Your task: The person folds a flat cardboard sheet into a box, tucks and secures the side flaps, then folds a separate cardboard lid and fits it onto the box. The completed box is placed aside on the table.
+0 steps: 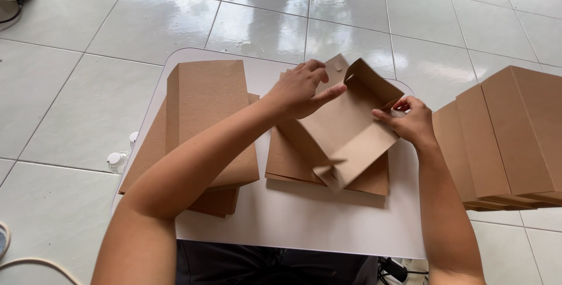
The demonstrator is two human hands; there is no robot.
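A brown cardboard box blank (345,130), partly folded with its sides raised, is held above a small white table (304,217). My left hand (298,91) grips its far left wall, thumb inside against the panel. My right hand (410,122) pinches its right side wall near a raised flap. Under the box lies a stack of flat brown blanks (369,181).
A taller pile of flat folded cardboard (205,103) covers the table's left part. Several assembled brown boxes (509,138) stand in a row on the tiled floor at right. A small bottle (117,160) lies on the floor left of the table. A white cable (35,261) runs along the bottom left.
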